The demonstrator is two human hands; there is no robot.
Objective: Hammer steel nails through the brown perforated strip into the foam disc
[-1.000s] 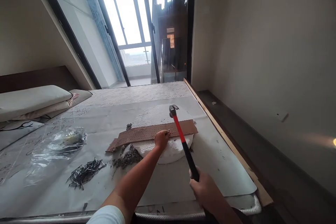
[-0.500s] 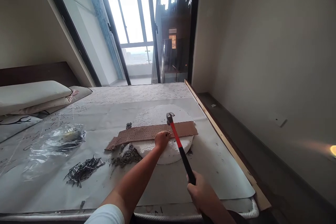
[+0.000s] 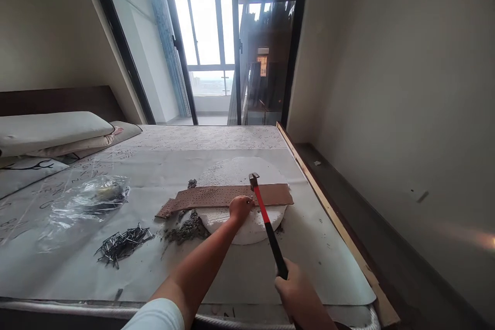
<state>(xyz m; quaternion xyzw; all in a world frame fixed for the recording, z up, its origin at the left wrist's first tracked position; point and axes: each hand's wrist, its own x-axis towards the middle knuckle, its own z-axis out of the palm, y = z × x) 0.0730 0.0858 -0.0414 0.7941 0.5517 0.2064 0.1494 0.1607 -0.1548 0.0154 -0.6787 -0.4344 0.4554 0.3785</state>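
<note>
Pale-covered bed (image 3: pixel 209 137): dotted brown flat board (image 3: pixel 212 196) across round, rough white slab (image 3: pixel 237 171); left hand (image 3: pixel 240 209) pinching slim metal nail (image 3: pixel 252 197); right hand (image 3: pixel 298 289) gripping red-and-black claw hammer (image 3: pixel 264 212).

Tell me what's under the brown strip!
A round white slab shows beyond both long edges of the brown strip, and grey crumbs near its left end. What's directly beneath is hidden.

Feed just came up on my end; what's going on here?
A person's right hand grips a red-and-black hammer, its head near the left hand. The left hand, at the perforated brown strip, seems to pinch a small nail-like piece. The strip lies across a round white slab; a pile of nails lies off to the left.
</note>
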